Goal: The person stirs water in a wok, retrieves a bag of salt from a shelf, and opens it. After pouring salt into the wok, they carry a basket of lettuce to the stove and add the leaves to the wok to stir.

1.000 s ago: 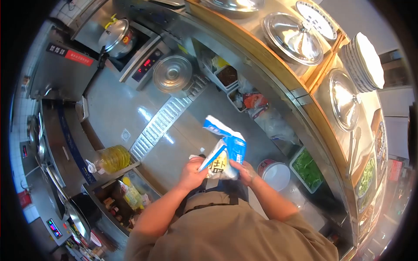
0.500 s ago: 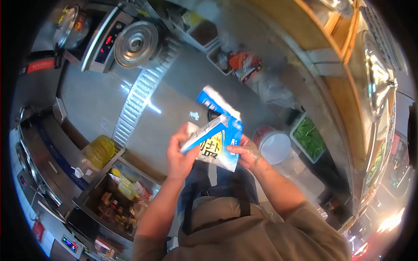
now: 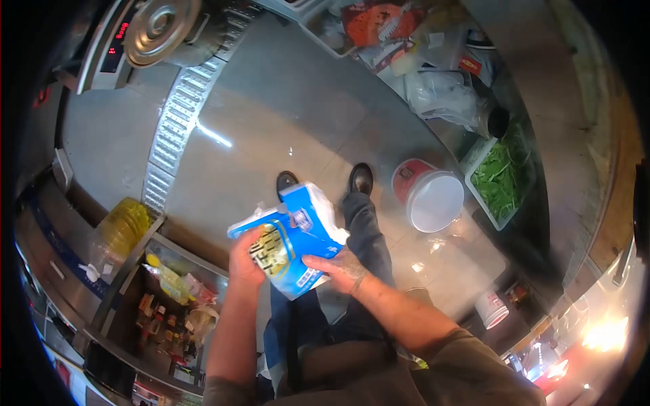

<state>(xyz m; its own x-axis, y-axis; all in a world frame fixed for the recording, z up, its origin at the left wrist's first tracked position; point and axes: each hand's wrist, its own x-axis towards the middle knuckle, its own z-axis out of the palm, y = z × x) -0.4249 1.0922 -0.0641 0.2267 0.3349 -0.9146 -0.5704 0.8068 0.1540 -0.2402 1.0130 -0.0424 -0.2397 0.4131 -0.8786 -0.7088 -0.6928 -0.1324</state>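
Observation:
A blue and white printed plastic packet (image 3: pixel 289 254) with a yellowish label patch hangs in front of my legs, held in both hands. Around its left side my left hand (image 3: pixel 246 259) is closed, the fingertips partly behind it. My right hand (image 3: pixel 340 268) grips the lower right side, thumb lying across the front. At the top the packet is creased, and a blue flap with a white edge (image 3: pixel 326 213) folds over to the right. What is inside does not show.
A white-lidded bucket (image 3: pixel 435 201) stands on the floor at right, beside a tray of green leaves (image 3: pixel 498 177). Bags fill a lower shelf (image 3: pixel 443 95). At left are a drain grate (image 3: pixel 177 125), yellow oil jugs (image 3: pixel 125 227) and an open drawer of bottles (image 3: pixel 169 311). A lidded pot (image 3: pixel 161 28) sits upper left.
The packet has turned and moved lower left, showing more of its blue face, with both hands still on it. My view has shifted, bringing my shoes into sight.

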